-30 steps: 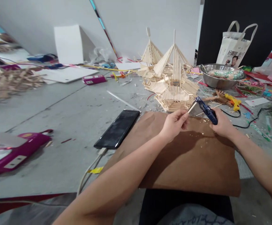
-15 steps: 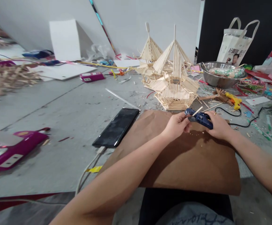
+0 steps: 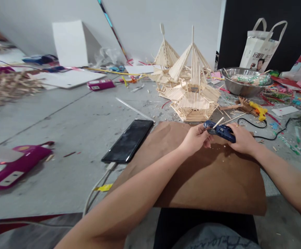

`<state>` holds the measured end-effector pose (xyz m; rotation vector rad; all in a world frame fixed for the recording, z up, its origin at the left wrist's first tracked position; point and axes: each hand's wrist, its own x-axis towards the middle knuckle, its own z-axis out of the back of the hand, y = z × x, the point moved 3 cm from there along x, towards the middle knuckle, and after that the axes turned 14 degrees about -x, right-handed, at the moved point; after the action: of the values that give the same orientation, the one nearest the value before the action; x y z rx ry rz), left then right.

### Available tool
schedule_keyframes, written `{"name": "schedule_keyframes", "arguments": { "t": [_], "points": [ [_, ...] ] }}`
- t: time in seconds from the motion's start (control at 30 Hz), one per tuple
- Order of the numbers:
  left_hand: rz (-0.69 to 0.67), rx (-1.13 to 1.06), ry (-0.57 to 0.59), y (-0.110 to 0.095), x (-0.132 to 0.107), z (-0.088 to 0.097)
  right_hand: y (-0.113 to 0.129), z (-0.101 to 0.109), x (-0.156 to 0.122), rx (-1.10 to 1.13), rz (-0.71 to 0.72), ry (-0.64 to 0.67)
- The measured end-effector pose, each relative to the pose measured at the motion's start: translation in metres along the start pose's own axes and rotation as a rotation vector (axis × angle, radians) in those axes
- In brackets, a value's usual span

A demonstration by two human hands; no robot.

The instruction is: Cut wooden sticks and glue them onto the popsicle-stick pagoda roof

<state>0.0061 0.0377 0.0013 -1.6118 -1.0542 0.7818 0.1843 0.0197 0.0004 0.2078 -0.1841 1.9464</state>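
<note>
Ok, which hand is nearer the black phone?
Left. The left hand is right of the black phone; the right hand is farther right, gripping the blue tool.

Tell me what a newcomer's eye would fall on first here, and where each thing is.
Most likely the pale stick structure with pointed roofs, standing just beyond the brown sheet. Next, over that sheet's far part, the left hand holds a pale stick at the dark blue tool gripped by the right hand. The black phone stands out too, lying by the sheet's left edge.
</note>
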Motion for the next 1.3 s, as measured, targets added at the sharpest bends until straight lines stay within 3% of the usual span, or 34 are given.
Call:
{"name": "schedule_keyframes", "arguments": {
  "t": [0.83, 1.1, 1.3],
  "points": [
    [-0.108, -0.017, -0.006, 0.001, -0.001, 0.001, 0.009, 0.006, -0.004, -0.029, -0.136, 0.153],
    [-0.207, 0.172, -0.085, -0.002, -0.002, 0.003, 0.013, 0.009, -0.004, -0.028, -0.162, 0.143],
    [-0.253, 0.292, -0.068, 0.0, -0.002, 0.006, 0.009, 0.006, -0.004, 0.021, -0.114, 0.097]
  ]
}}
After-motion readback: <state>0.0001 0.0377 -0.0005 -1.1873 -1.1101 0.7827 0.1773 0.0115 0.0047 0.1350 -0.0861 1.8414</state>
